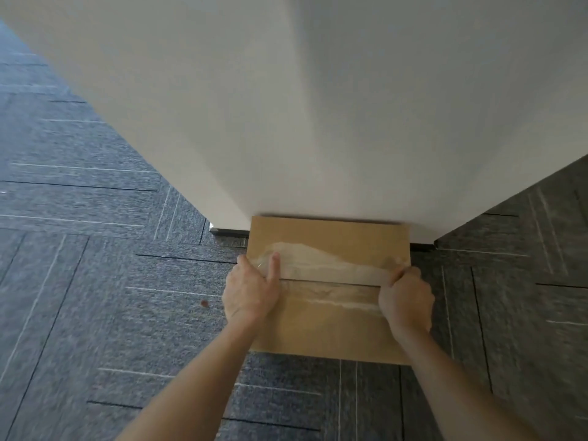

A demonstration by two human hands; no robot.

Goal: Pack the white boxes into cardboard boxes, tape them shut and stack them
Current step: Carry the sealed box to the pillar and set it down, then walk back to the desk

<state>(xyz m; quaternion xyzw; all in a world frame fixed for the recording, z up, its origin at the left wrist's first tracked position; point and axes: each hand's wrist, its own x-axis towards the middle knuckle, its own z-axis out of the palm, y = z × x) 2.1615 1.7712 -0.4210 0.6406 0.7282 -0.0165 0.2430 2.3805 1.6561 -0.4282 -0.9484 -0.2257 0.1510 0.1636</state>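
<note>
Left grip (248,291): closed on the left edge of the cardboard box (331,329). Your thumb lies flat on the top face and the other fingers pass round the side, out of sight.
Right grip (405,302): closed on the right edge, fingers curled over the rim at the end of the tape (318,262).
Box location: held between your two grips over the carpet floor (95,281), its far edge at the foot of the white pillar (318,122). Whether its base rests on the carpet cannot be told.
Box condition: flaps closed and the centre seam covered by clear tape, which is wrinkled across the left and middle.
Step in hand: judged to be setting the sealed box down against the pillar, as the base of a stack or onto one hidden beneath it.
Method: lower both sides evenly. Square the far edge to the pillar before you let go. Draw your fingers clear of the sides as the weight settles. Carry the load on the cardboard edges, not on the tape.
Risk: a tilted set-down would leave a poor base for later boxes. The wrinkled tape may lift if your thumb drags across it.
Left arm pose: bare forearm rises from the lower edge of view and slants right, with the back of the hand upward.
Right arm pose: bare forearm enters from the lower right and slants left, knuckles upward and the wrist bent slightly inward.
</note>
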